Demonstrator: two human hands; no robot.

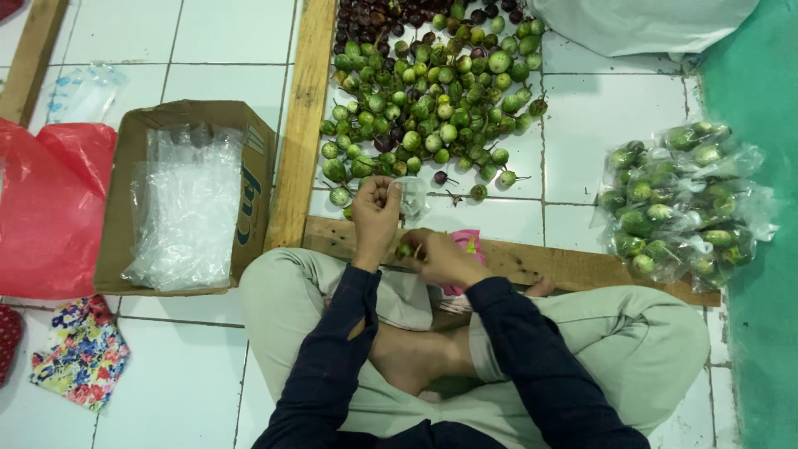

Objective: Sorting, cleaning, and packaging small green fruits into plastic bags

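I sit cross-legged on a white tiled floor. My left hand (pixel 376 218) pinches the mouth of a small clear plastic bag (pixel 410 197) and holds it up. My right hand (pixel 439 256) is just below it, closed around a small green round fruit (pixel 405 249). Beyond my hands lies a big heap of small green round fruits (pixel 432 100), with dark purple ones (pixel 382 17) at its far end. The heap is fenced by wooden planks (pixel 303 125) on the left and near sides.
A cardboard box (pixel 253 191) full of clear plastic bags (pixel 187 208) stands at my left, beside a red plastic bag (pixel 50 208). Filled bags of green fruit (pixel 677 204) pile up at the right by a green mat (pixel 761 249). A floral cloth (pixel 83 353) lies lower left.
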